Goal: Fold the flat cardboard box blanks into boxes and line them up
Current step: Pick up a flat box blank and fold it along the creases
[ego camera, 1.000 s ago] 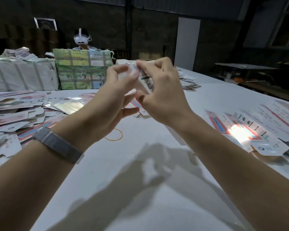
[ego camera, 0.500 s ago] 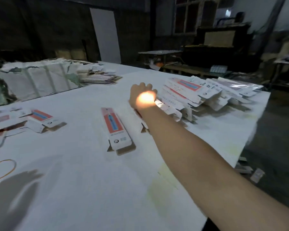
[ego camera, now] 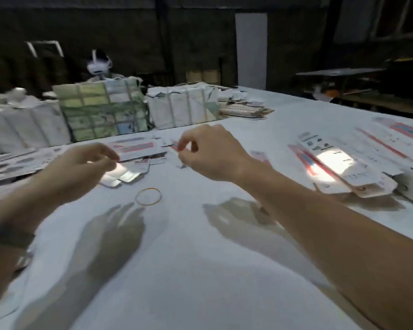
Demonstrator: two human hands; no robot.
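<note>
Both your hands hang over the white table, reaching toward the loose blanks at mid-frame.

Head view: your left hand (ego camera: pixel 81 167) sits left of centre, fingers loosely curled, thumb and forefinger close together just above a pale blank (ego camera: pixel 123 175); motion blur keeps me from telling whether it has hold of anything. Your right hand (ego camera: pixel 210 153) is at centre, fingers curled, thumb and forefinger pinched by a red-striped blank (ego camera: pixel 138 148) (blur hides whether they touch it). A rubber band (ego camera: pixel 148 196) lies on the table (ego camera: pixel 200 270) below and between the hands. Folded boxes (ego camera: pixel 339 163) lie side by side at the right edge, one in a bright patch of light. Wrapped bundles (ego camera: pixel 100 110) stand across the upper left, with a flat stack (ego camera: pixel 246 111) beside them.
</note>
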